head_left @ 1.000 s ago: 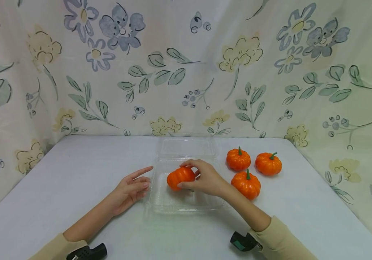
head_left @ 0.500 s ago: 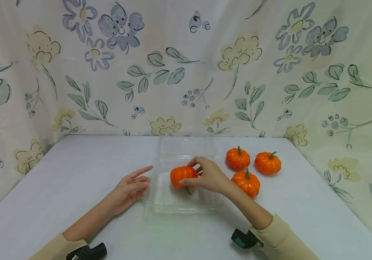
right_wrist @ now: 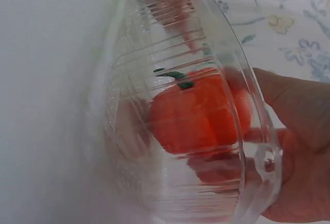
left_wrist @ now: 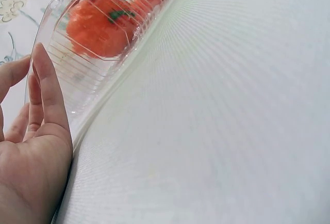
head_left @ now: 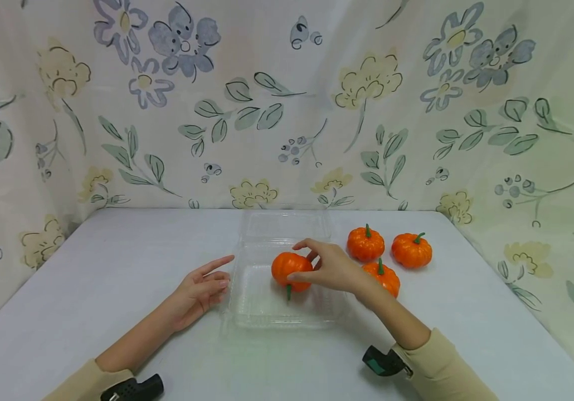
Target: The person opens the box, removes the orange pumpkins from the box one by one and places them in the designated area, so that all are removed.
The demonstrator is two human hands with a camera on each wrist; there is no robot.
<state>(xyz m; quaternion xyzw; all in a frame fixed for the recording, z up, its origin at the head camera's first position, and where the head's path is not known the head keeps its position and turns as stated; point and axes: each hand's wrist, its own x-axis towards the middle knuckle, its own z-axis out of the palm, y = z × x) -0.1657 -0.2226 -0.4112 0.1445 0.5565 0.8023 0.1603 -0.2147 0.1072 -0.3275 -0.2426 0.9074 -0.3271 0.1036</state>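
A clear plastic clamshell container [head_left: 252, 312] lies with its lid [head_left: 284, 225] folded back. Inside its base is an orange toy pumpkin [head_left: 287, 267], tilted so that its green stem points toward me. My right hand [head_left: 334, 267] reaches in from the right, thumb across the pumpkin's near side and other fingers bent around its right and far sides; the index finger looks slightly lifted. In the right wrist view the pumpkin [right_wrist: 193, 113] shows through the ribbed wall, between thumb and fingers. My left hand [head_left: 199, 292] rests at the container's left edge, fingers loosely extended, holding nothing.
Right of the container sit more orange pumpkins: one at the back [head_left: 365, 244], one farther right [head_left: 411, 250], and one [head_left: 384, 278] partly behind my right forearm. A floral curtain [head_left: 287, 139] hangs behind the white table [head_left: 141, 239].
My right hand has shifted right with the pumpkin, which has turned so its stem shows toward me. The index finger has lifted a little. My left hand stays put.
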